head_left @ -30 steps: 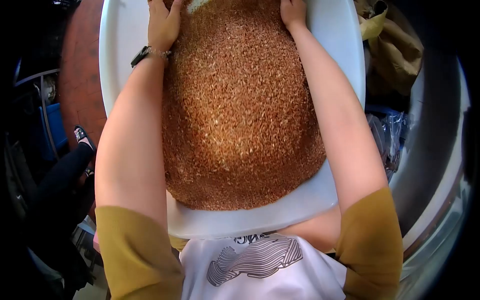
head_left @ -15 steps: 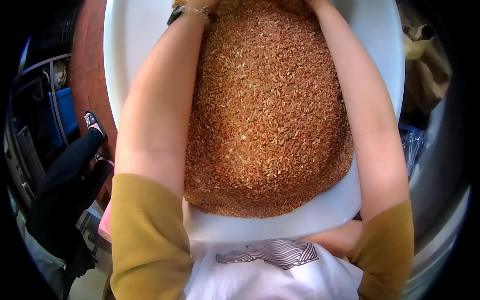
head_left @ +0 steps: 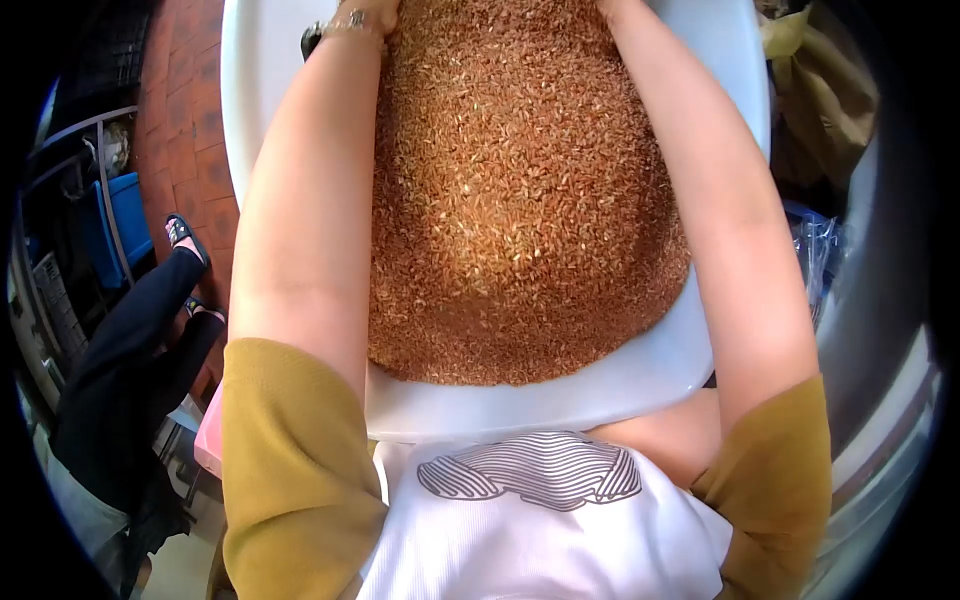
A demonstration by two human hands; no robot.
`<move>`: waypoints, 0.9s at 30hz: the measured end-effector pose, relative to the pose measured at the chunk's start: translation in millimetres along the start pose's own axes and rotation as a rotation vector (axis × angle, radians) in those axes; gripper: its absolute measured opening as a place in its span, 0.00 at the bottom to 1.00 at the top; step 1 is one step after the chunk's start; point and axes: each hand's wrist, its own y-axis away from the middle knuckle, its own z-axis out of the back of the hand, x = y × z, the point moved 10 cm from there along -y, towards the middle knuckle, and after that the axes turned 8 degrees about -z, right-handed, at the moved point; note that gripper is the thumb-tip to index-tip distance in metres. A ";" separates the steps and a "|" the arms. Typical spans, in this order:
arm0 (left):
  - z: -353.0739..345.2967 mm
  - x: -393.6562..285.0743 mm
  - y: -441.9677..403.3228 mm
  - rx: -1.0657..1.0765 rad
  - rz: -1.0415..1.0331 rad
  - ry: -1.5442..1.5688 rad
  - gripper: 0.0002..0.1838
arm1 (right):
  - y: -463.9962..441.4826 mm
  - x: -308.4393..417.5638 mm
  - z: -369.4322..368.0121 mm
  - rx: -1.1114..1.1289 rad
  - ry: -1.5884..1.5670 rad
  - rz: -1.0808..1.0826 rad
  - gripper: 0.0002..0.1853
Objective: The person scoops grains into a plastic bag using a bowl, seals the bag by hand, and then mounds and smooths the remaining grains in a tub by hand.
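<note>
A broad heap of reddish-brown grain, looking like unpolished rice (head_left: 520,190), fills the middle of a large white tray (head_left: 540,405). Both arms stretch forward along the two sides of the heap. My left hand (head_left: 384,12) is at the top edge beside the grain, a bracelet and a dark watch on its wrist; its fingers are out of frame. At the far right side of the heap, only the wrist end of my right hand (head_left: 608,6) shows, and its fingers are cut off by the frame too. Whether either hand holds grain is hidden.
On the left, another person's legs in dark trousers (head_left: 130,350) and sandals stand on red brick paving (head_left: 185,130). A blue crate (head_left: 125,230) sits behind a metal frame. Brown paper bags (head_left: 825,95) and clear plastic (head_left: 815,250) lie right of the tray.
Both hands have slid further toward the top edge and show less. The tray and grain sit higher in view, and more of the white shirt shows below.
</note>
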 end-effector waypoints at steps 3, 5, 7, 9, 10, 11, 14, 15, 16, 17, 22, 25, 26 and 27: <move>-11.1 -5.1 16.2 0.121 -0.012 0.284 0.17 | 17.5 -27.8 -32.1 0.117 -0.692 -0.341 0.17; -17.6 -0.4 28.9 0.156 0.096 0.465 0.17 | 38.3 -9.3 -40.0 0.127 -0.743 -0.395 0.17; -13.1 12.2 51.1 0.094 0.318 0.497 0.17 | 60.4 12.3 -46.8 0.144 -0.809 -0.419 0.17; -20.4 4.4 73.1 0.161 0.384 0.616 0.16 | 82.5 37.0 -51.2 0.164 -0.867 -0.418 0.17; -25.1 -1.5 82.7 0.194 0.411 0.675 0.15 | 92.5 49.0 -53.1 0.170 -0.888 -0.413 0.17; -30.3 -9.0 91.7 0.228 0.438 0.736 0.15 | 102.6 62.8 -54.0 0.180 -0.909 -0.407 0.17; -35.0 -63.6 134.8 0.227 0.312 0.712 0.14 | 134.9 99.7 -61.3 0.215 -0.978 -0.385 0.17; -36.3 -77.5 146.5 0.252 0.267 0.740 0.14 | 147.1 111.0 -66.3 0.230 -0.997 -0.376 0.17; -36.4 -87.5 160.3 0.241 0.249 0.787 0.15 | 158.4 120.2 -70.5 0.241 -1.014 -0.371 0.17; -38.2 -97.9 175.9 0.230 0.235 0.835 0.15 | 169.0 128.3 -74.1 0.251 -1.037 -0.366 0.17; -1.9 -120.7 227.5 -0.011 0.116 0.512 0.28 | 218.1 156.3 -82.9 0.293 -1.052 -0.338 0.17; -15.4 -147.7 261.4 0.198 0.043 0.555 0.25 | 244.8 159.3 -55.1 -0.024 -0.686 -0.321 0.17; -24.4 -158.1 268.9 0.364 -0.034 0.586 0.25 | 250.9 173.6 -55.7 0.024 -0.634 -0.249 0.17; -33.4 -169.6 279.7 0.530 -0.111 0.613 0.24 | 257.0 188.7 -54.9 0.073 -0.580 -0.179 0.17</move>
